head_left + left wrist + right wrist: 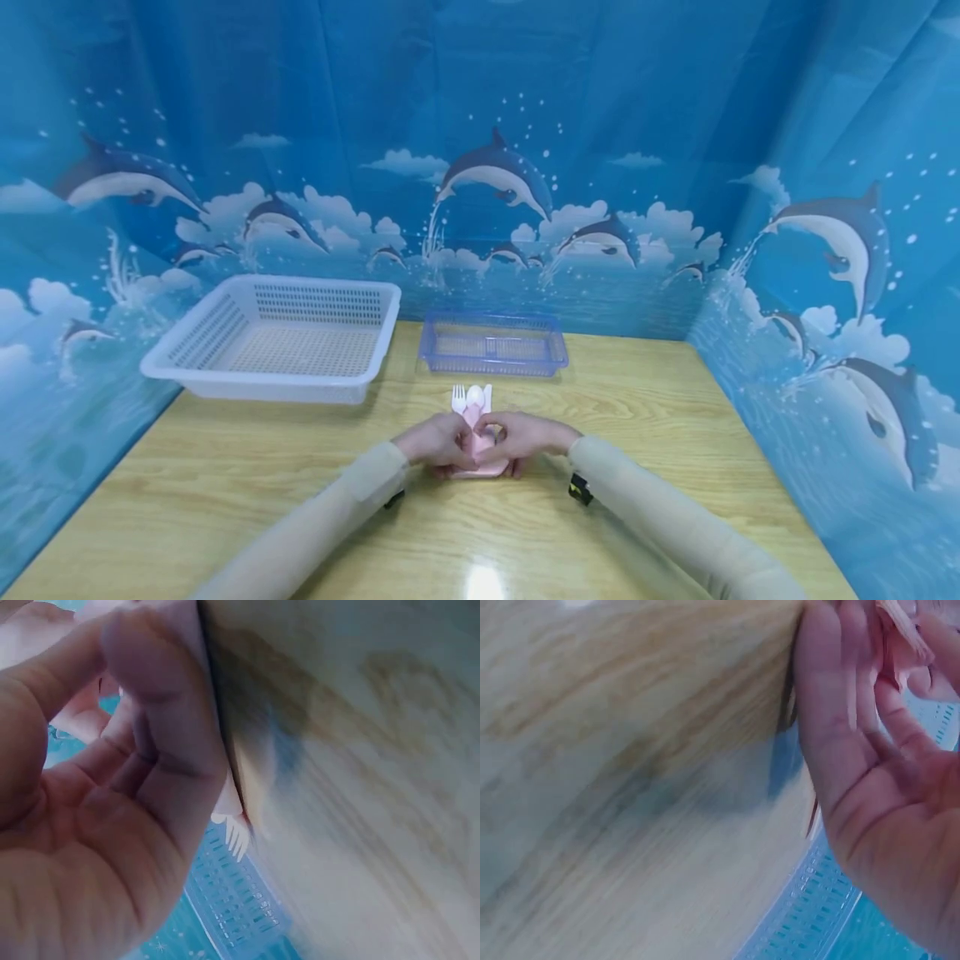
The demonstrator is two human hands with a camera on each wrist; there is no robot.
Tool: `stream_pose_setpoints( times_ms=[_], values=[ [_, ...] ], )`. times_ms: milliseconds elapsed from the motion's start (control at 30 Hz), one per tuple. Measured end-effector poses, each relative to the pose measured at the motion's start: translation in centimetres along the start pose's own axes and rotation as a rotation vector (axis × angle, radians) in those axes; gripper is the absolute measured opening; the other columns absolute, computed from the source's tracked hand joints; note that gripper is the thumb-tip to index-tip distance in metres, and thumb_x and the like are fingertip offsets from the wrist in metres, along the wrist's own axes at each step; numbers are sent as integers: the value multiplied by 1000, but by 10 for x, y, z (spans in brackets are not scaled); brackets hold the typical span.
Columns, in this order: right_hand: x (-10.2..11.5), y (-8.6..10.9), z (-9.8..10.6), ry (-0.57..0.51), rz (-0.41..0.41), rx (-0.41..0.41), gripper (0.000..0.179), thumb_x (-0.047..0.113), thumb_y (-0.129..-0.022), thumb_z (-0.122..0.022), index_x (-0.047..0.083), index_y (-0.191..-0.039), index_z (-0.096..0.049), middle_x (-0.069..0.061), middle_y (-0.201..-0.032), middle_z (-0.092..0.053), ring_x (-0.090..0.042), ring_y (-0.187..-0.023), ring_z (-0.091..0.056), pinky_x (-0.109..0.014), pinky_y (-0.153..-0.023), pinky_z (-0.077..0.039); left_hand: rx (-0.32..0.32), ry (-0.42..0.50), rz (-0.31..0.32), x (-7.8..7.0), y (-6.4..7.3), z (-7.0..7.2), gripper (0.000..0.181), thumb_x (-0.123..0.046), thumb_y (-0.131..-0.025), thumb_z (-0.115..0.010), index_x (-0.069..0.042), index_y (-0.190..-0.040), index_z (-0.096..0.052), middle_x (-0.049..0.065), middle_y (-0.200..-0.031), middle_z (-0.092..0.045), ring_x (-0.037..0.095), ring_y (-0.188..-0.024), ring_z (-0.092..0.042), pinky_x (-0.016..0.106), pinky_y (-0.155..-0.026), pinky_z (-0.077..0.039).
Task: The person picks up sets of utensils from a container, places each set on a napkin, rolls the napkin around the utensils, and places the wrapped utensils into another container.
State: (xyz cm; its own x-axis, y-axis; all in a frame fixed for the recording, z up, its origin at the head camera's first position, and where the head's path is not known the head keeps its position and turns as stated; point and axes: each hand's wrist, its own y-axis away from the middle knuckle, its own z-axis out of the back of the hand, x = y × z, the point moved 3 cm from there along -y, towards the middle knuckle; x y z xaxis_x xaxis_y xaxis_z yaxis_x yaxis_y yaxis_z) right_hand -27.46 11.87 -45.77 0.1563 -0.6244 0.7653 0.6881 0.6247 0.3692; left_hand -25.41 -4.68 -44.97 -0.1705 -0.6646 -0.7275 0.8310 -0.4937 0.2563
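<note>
White plastic cutlery stands out of the far end of a folded pink napkin (487, 468) at the middle of the table: a fork (459, 398), a spoon (476, 395) and a knife (487, 398). My left hand (441, 439) pinches the napkin from the left, thumb against curled fingers. From the right, my right hand (522, 435) grips it too, and the fingertips of both hands nearly meet over it. In the right wrist view a pleated pink edge (904, 645) shows between the fingers. The fork tines (237, 837) show beyond the left hand in its wrist view.
A large white slatted basket (270, 385) stands at the table's back left. Right of it, behind the cutlery, sits a small translucent blue-purple basket (491, 365). A blue dolphin-print curtain (600, 100) hangs behind and beside the wooden table (637, 408).
</note>
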Motion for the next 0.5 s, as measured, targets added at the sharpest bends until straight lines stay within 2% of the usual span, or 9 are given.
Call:
stream_pose_setpoints(
  times_ms=[133, 267, 367, 500],
  values=[
    [-4, 1, -6, -73, -41, 29, 47, 15, -86, -75, 23, -124, -49, -14, -69, -65, -19, -51, -64, -37, -51, -59, -68, -72, -11, 3, 2, 1, 28, -20, -77, -82, -10, -70, -57, -3, -63, -54, 9, -54, -48, 19, -47, -39],
    [-6, 1, -9, -116, -43, -6, 44, 9, -86, -73, 18, -123, -50, -13, -65, -63, -17, -48, -62, -35, -49, -58, -156, -96, 53, 9, 3, 7, 30, -24, -77, -82, -11, -74, -56, -1, -65, -55, 11, -56, -48, 21, -47, -38],
    [-7, 2, -10, -127, -68, -33, 35, 8, -85, -74, 11, -112, -51, -14, -66, -63, -16, -48, -62, -35, -49, -58, -211, -62, 92, 12, 3, 9, 30, -22, -75, -83, -7, -80, -58, 1, -66, -58, 12, -54, -51, 21, -46, -42],
    [-4, 3, -10, -104, -129, -100, 28, 9, -83, -76, 5, -95, -52, -14, -69, -65, -16, -49, -63, -33, -51, -59, -246, 54, 103, 12, 1, 10, 40, -15, -74, -84, 1, -97, -56, 8, -75, -61, 16, -53, -59, 26, -45, -52]
  ],
)
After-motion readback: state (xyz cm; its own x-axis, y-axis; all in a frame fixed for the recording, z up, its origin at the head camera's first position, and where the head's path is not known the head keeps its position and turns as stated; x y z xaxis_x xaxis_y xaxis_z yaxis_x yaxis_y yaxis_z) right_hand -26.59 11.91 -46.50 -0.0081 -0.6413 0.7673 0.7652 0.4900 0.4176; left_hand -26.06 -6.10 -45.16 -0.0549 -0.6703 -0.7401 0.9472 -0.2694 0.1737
